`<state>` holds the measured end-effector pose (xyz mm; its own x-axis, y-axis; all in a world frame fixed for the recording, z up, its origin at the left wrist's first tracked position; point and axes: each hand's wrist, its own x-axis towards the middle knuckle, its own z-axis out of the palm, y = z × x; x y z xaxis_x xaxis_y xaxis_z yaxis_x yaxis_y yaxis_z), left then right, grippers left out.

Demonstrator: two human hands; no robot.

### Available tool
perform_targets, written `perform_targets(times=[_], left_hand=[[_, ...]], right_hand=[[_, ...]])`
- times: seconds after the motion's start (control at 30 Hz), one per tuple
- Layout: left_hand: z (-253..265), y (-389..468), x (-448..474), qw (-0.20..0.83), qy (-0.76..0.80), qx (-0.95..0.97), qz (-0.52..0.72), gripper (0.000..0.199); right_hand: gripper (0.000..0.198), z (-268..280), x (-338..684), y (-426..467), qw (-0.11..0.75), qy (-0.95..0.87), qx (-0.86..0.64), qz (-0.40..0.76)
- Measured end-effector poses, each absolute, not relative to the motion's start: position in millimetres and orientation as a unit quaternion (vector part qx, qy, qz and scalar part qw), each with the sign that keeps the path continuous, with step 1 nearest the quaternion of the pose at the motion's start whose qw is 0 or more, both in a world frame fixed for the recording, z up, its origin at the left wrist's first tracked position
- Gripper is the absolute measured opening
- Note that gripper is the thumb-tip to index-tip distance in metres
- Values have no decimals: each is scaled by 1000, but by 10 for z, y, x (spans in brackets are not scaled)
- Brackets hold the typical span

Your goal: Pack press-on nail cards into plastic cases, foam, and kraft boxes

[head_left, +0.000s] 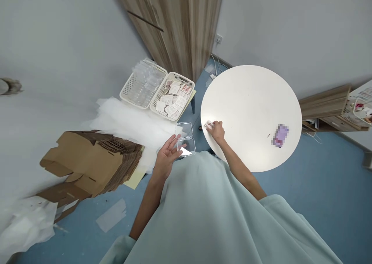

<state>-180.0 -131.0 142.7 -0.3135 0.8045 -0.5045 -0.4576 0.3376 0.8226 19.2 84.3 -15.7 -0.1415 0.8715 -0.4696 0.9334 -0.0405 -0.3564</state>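
My left hand (166, 155) holds a small clear plastic hinged case (185, 139), its lid swung open, above my lap. My right hand (217, 131) rests on the left edge of a round white table (251, 101), fingers pinching a small printed packet (208, 125) that lies on the tabletop. The pale green cloth of my garment (209, 209) fills the lower middle of the view.
Two white baskets stand on the left: one (143, 84) with clear plastic cases, one (174, 96) with several printed packets. Flattened cardboard boxes (87, 163) and white foam sheets (128, 120) lie nearby. A wooden cabinet (174, 23) stands behind. A blurred purple object (279, 135) lies on the table.
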Motion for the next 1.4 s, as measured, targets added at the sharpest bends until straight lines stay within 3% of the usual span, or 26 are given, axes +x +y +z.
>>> perform_targets(times=[0.17,0.37,0.6,0.73,0.9,1.17,1.4], left_hand=[[1389,-1328,-1892,572,579,139,564,82],[1353,-1062,-1932,626,555,161,524,80],[1399,-588,-1750,666,524,224,481,79],[1435,-377,-1584,679,507,260,463,79],[1506,-219,-1389,696,480,295,446,82],[1563,-182,-1246,692,475,314,443,87],[1598,-262,-1192,688,481,296,455,83]], right_hand=[[49,-131,157,831,39,680,664,-310],[25,-57,440,743,-39,662,650,-371],[38,313,954,626,-219,563,656,-453],[48,798,1144,633,-332,508,652,-456],[45,1444,1125,546,-409,496,604,-471],[33,1704,944,307,-310,615,545,-479],[25,1774,1018,221,-294,678,503,-448]])
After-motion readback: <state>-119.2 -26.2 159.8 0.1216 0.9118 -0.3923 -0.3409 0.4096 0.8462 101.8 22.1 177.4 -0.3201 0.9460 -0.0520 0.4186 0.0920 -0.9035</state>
